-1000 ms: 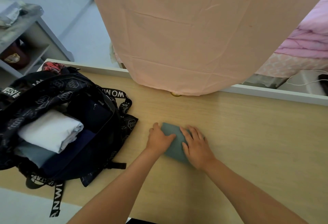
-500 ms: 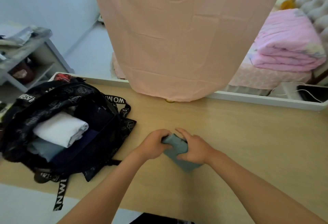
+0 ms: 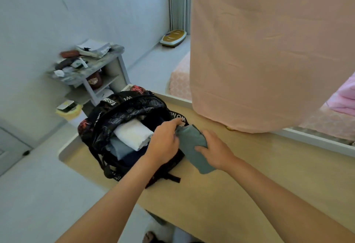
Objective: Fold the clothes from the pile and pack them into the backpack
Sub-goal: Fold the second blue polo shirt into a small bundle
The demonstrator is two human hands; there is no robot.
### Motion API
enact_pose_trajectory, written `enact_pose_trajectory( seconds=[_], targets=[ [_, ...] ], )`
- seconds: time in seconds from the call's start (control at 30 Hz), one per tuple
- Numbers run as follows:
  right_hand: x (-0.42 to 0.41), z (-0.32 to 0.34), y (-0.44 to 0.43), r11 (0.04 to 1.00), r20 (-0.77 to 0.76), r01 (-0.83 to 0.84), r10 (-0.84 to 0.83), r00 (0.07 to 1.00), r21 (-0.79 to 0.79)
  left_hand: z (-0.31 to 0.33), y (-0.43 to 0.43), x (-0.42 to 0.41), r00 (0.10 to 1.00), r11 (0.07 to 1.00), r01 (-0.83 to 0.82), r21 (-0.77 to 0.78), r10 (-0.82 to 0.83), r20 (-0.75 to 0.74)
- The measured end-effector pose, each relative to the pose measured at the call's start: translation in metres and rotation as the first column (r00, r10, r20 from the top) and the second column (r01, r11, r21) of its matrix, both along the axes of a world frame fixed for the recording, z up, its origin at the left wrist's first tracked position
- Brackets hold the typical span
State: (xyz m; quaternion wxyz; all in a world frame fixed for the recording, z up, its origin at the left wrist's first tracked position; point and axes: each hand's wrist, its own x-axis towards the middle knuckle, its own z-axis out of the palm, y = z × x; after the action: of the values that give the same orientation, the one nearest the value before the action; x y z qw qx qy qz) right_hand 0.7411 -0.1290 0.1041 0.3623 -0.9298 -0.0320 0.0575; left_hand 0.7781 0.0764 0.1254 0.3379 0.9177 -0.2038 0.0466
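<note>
Pale wooden counter [image 3: 249,185] bears one black patterned backpack [image 3: 124,112] holding three folded garments [image 3: 132,134]; at its right rim, left hand [image 3: 163,142] and right hand [image 3: 217,153] pinch one folded grey-green cloth [image 3: 190,142].

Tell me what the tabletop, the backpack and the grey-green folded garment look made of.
The tabletop: light wood-look laminate or veneer, matte, faint straight grain. The backpack: thin woven synthetic, probably nylon or polyester, slight sheen, printed pattern, webbing straps. The folded garment: soft matte knit or cotton-like fabric; weave too blurred to tell.
</note>
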Motion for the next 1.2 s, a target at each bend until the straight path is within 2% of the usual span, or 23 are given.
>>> enact_pose_trajectory(
  seconds=[0.07,0.17,0.23,0.33,0.4,0.5,0.57,0.6,0.67,0.73,0.77,0.97,1.13,1.2],
  targets=[
    [0.029,0.006,0.016,0.997,0.039,0.045,-0.048,0.998,0.058,-0.002,0.028,0.027,0.989,0.990,-0.130,0.054,0.126,0.080],
    [0.075,0.013,0.046,0.976,0.068,0.118,-0.132,0.989,0.181,-0.017,0.070,0.068,0.989,0.904,-0.116,0.412,0.065,0.136],
    [0.101,0.013,0.068,0.964,0.051,0.130,-0.145,0.988,0.230,-0.033,0.091,0.085,1.000,0.801,-0.005,0.599,-0.007,0.018],
    [0.133,0.005,0.096,0.959,0.002,0.116,-0.121,0.993,0.258,-0.056,0.116,0.097,0.986,0.650,0.156,0.744,-0.054,-0.159],
    [0.147,-0.005,0.109,0.963,-0.031,0.105,-0.100,0.994,0.249,-0.064,0.129,0.098,0.982,0.629,0.189,0.754,-0.109,-0.156],
    [0.157,-0.018,0.119,0.974,-0.070,0.076,-0.062,0.996,0.214,-0.069,0.139,0.095,0.978,0.661,0.204,0.722,-0.167,-0.123],
    [0.162,-0.026,0.122,0.980,-0.096,0.042,-0.023,0.995,0.197,-0.062,0.138,0.097,0.982,0.734,0.187,0.652,-0.132,-0.133],
    [0.163,-0.029,0.123,0.981,-0.100,0.025,-0.005,0.995,0.191,-0.056,0.135,0.099,0.989,0.777,0.146,0.612,-0.114,-0.091],
    [0.164,-0.033,0.123,0.984,-0.091,0.009,0.007,0.996,0.176,-0.044,0.130,0.113,0.991,0.835,-0.016,0.550,-0.059,0.119],
    [0.166,-0.037,0.120,0.985,-0.088,0.011,0.004,0.996,0.172,-0.036,0.125,0.129,0.965,0.845,-0.144,0.515,0.003,0.264],
    [0.166,-0.038,0.119,0.985,-0.085,0.011,0.004,0.996,0.173,-0.034,0.122,0.138,0.963,0.833,-0.166,0.528,0.022,0.268],
    [0.165,-0.051,0.110,0.976,-0.070,0.029,-0.014,0.997,0.217,-0.043,0.115,0.177,0.990,0.681,-0.068,0.729,0.137,-0.036],
    [0.163,-0.060,0.101,0.960,-0.050,0.037,-0.024,0.998,0.276,-0.038,0.120,0.190,0.974,0.604,0.062,0.795,0.136,-0.179],
    [0.162,-0.063,0.101,0.955,-0.054,0.061,-0.047,0.997,0.290,-0.039,0.116,0.184,0.980,0.564,0.043,0.825,0.137,-0.145]
  ],
)
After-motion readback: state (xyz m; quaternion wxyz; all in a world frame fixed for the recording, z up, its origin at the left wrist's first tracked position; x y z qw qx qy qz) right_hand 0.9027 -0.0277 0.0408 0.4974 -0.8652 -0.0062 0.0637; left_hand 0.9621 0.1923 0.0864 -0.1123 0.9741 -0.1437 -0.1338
